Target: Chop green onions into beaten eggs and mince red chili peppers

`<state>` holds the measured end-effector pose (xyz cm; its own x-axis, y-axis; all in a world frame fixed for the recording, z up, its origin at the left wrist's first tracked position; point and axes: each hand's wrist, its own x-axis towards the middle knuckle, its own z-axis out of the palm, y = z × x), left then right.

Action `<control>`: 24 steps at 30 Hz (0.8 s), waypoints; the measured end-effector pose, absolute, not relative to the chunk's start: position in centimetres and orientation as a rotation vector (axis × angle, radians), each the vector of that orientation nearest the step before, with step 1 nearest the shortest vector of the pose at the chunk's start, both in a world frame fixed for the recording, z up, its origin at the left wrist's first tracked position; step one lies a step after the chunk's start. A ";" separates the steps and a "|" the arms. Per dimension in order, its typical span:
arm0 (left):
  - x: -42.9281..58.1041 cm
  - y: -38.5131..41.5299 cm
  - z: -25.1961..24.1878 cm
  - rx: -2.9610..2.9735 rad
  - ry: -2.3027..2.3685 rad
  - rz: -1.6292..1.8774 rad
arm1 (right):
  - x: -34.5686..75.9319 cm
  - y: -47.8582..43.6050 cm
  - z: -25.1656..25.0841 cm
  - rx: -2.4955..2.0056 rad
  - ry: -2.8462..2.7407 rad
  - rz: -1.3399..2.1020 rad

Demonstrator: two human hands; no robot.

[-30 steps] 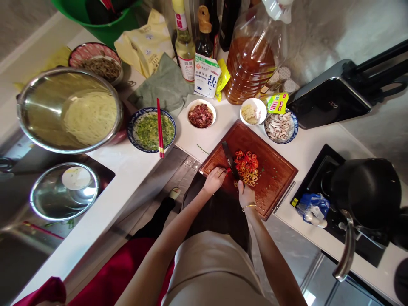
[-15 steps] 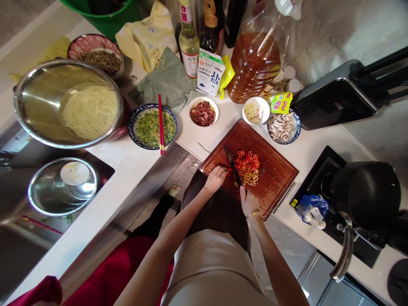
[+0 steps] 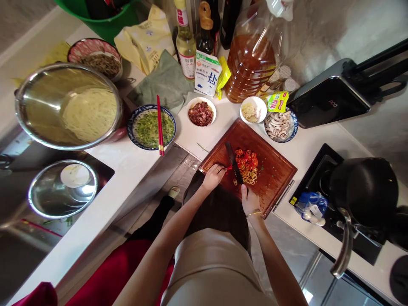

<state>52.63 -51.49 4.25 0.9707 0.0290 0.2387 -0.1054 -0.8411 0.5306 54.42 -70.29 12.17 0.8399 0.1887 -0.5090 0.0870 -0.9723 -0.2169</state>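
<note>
The knife (image 3: pixel 234 163) is gripped by the right hand (image 3: pixel 250 202); on the wooden board (image 3: pixel 272 165), a red pepper stub (image 3: pixel 228 168) is pinched by the left hand (image 3: pixel 214 176). Past the thin dark blade, glossy red and yellowish rings (image 3: pixel 247 163) are already heaped, with only the stub seen uncut. The grooved board is set on the smooth white desk (image 3: pixel 223 118), backed by a round bowl (image 3: pixel 260 107) and a ribbed plastic jug (image 3: pixel 250 68).

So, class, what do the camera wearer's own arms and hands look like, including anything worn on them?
Both arms are bare as far as they show, with no sleeves or gloves. The left hand wears a gold-toned ring. The right hand has a thin gold-toned bracelet at the wrist. Finer details, such as the nails, are too small to tell.
</note>
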 end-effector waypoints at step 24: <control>52.6 -51.8 4.5 2.503 0.042 0.308 | 54.5 -69.3 12.2 -2.872 -0.234 1.009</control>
